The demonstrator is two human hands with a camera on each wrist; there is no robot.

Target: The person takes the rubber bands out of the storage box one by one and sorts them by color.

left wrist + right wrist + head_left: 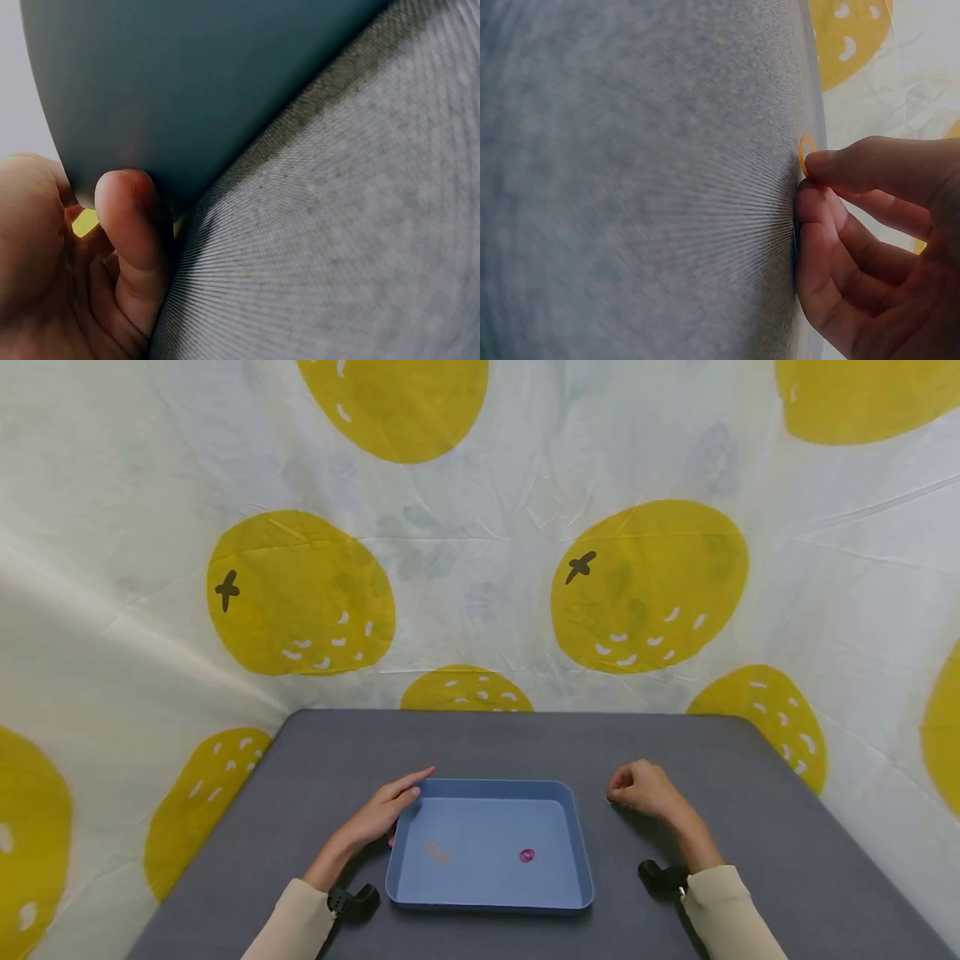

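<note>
A shallow blue tray (487,839) lies on the grey table. My left hand (380,814) holds its left wall near the back corner, the thumb along the rim; in the left wrist view a bent finger (127,217) presses the outer wall (135,90). To the right of the tray, low over the table, my right hand (643,787) pinches a thin orange rubber band (805,154) between thumb and fingertips. Inside the tray are a small pale orange cluster (438,852), too faint to make out, at left and a magenta coiled band (527,856) at right.
The grey tabletop (495,743) runs back to a white curtain (480,602) printed with yellow fruit. Black wrist cameras sit under the left wrist (354,903) and the right wrist (662,877), both near the table surface.
</note>
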